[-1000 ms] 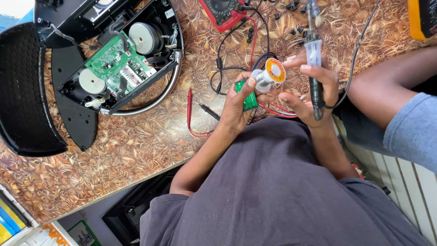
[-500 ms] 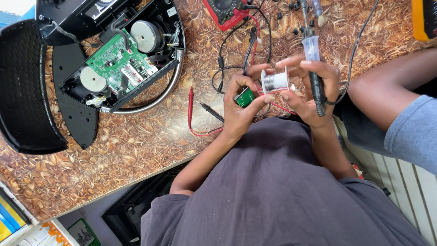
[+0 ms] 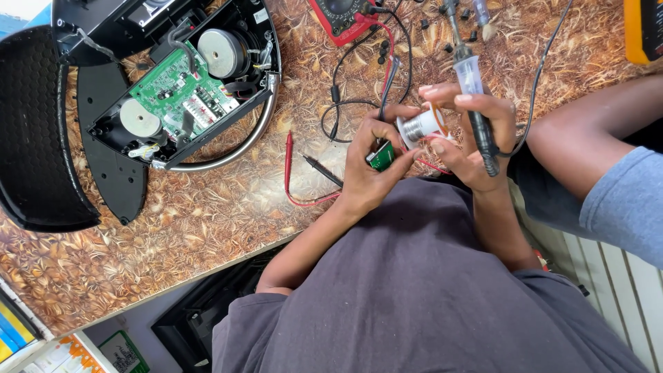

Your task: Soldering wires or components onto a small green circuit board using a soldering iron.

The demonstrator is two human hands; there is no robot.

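Two hands meet over the middle of the bench, but going left to right we hit the other stuff first. At the far left lies a black grille (image 3: 31,131), and just beside it an opened speaker (image 3: 183,83) with its green board (image 3: 176,90) and two round drivers showing. Compared with the earlier frame, that whole lot sits in the same spot on the brown table (image 3: 173,228).

Next over, red and black probes (image 3: 304,169) lie on the table, with their leads running up to a red meter (image 3: 342,17) at the top edge.

Then our left hand (image 3: 369,166): its fingers are curled tight around a small green board (image 3: 381,155), thumb side up. A second ago the spool showed us its orange face; now we see it side-on, a white solder spool (image 3: 421,126) with grey wire wound on it, pinched between the fingertips of our right hand (image 3: 473,141), touching the left hand's fingertips. That same right hand also clamps a black iron (image 3: 480,114) against the palm, with its clear collar pointing away from us. Both hands have shifted slightly up and closer together.

At the far right a second person's arm (image 3: 594,152) in a grey sleeve rests on the edge, and a yellow meter (image 3: 646,27) peeks in at the corner.
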